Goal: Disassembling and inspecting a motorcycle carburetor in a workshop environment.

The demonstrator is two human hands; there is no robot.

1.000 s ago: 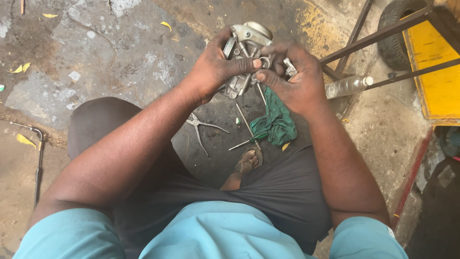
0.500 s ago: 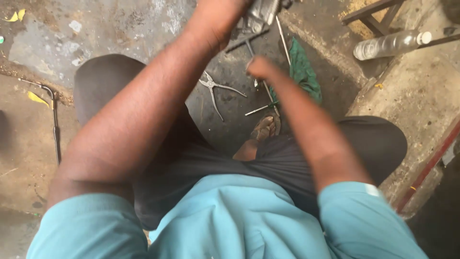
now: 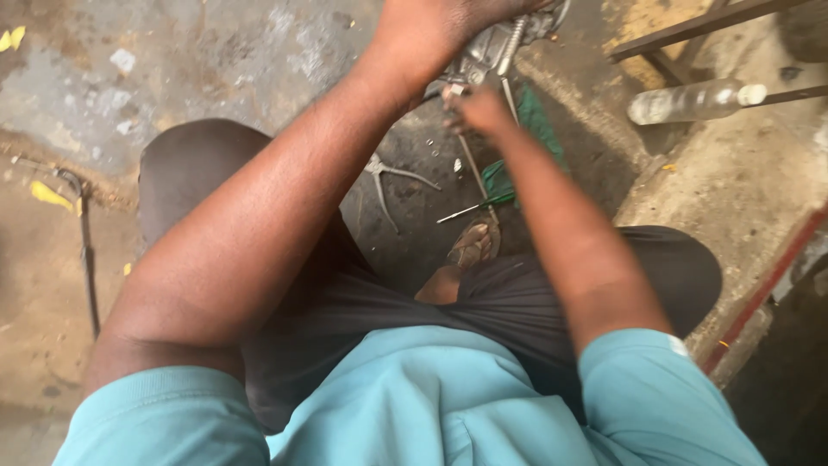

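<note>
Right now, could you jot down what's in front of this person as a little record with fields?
Setting: a stained concrete floor; the person is seated on it
Left hand: wrapped over a grey metal part near the top edge
Right hand: just below that part, fingers at its underside; blurred, so the grip is unclear
On the floor: pliers lying open, a green cloth, a screwdriver beside a sandalled foot
To the right: a clear plastic bottle lying on its side
</note>
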